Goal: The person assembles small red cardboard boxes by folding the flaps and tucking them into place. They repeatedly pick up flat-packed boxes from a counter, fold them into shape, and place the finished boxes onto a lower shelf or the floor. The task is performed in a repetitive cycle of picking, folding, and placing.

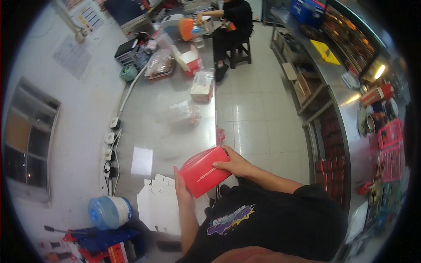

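A red cardboard box (205, 172) with small white print is held between both hands in front of my body, at the near edge of the steel table. My left hand (182, 184) lies flat along the box's left end. At the right end, my right hand (232, 162) grips it with the thumb on the printed face. Flat white cardboard blanks (156, 202) are stacked on the table to the left of the box. Farther up the table lie a clear plastic bag (182, 113) and a wrapped white stack (201, 86).
The steel table (141, 105) runs along a wall with plugged-in cables. At its far end stand an open red-and-white box (190, 62), a water bottle (197, 36) and a seated person (233, 26). A steel counter (355, 157) is at the right; a blue water jug (108, 212) lies lower left.
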`<state>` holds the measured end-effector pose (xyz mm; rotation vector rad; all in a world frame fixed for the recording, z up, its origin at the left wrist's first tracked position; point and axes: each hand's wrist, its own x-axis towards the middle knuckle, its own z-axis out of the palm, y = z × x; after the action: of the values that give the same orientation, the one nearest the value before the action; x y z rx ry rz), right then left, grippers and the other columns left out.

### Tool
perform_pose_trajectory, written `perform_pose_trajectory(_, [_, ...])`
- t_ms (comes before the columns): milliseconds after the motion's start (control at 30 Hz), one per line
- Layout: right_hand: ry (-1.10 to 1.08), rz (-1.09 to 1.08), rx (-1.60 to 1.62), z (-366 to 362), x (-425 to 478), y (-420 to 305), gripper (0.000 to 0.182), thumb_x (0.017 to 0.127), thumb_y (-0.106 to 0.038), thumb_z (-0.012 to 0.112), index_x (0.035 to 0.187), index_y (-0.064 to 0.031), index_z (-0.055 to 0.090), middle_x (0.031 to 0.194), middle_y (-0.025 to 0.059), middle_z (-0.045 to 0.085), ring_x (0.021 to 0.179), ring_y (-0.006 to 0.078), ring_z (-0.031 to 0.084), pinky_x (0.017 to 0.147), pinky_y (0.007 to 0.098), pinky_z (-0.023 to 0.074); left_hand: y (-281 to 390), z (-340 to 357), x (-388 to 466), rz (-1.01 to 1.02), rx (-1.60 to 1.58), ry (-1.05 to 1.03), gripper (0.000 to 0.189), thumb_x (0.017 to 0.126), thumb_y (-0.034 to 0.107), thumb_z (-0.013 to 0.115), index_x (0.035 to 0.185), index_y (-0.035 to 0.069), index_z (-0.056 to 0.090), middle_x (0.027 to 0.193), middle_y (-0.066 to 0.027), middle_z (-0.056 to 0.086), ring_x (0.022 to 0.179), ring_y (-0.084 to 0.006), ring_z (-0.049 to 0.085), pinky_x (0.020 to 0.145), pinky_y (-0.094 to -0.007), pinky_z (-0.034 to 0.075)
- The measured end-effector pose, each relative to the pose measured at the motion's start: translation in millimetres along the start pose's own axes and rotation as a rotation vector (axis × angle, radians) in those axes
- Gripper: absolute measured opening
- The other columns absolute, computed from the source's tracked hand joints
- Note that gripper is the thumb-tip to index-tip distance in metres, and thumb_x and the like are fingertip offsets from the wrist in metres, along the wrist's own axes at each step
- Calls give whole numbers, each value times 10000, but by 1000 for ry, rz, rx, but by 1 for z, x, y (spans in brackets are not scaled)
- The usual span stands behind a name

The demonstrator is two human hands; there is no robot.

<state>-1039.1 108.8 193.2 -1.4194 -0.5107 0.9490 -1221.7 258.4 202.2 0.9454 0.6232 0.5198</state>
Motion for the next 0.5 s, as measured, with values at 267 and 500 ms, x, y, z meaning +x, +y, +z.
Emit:
perform_pose_trajectory(267, [198, -75, 288, -49, -64, -6, 736, 767, 40, 737, 1455, -10, 478, 1377, 121, 574, 1257, 202, 566, 1006, 331, 518, -41, 28, 22, -7, -56, -198, 626, 1075, 412, 506, 1545, 32, 342, 1458, -175, 539, 1322, -307, 550, 1085, -483, 470])
perform_pose_trajectory(500, [226, -151, 138, -94, -118, -10, 796, 726, 98, 712, 1463, -67, 462, 1377, 125, 551, 1289, 264, 537, 1039, 412, 515, -71, 56, 37, -490, -31, -604, 698, 979, 435, 610, 1519, 50, 390, 1478, -160, 536, 1355, -339, 526, 1109, -544, 429])
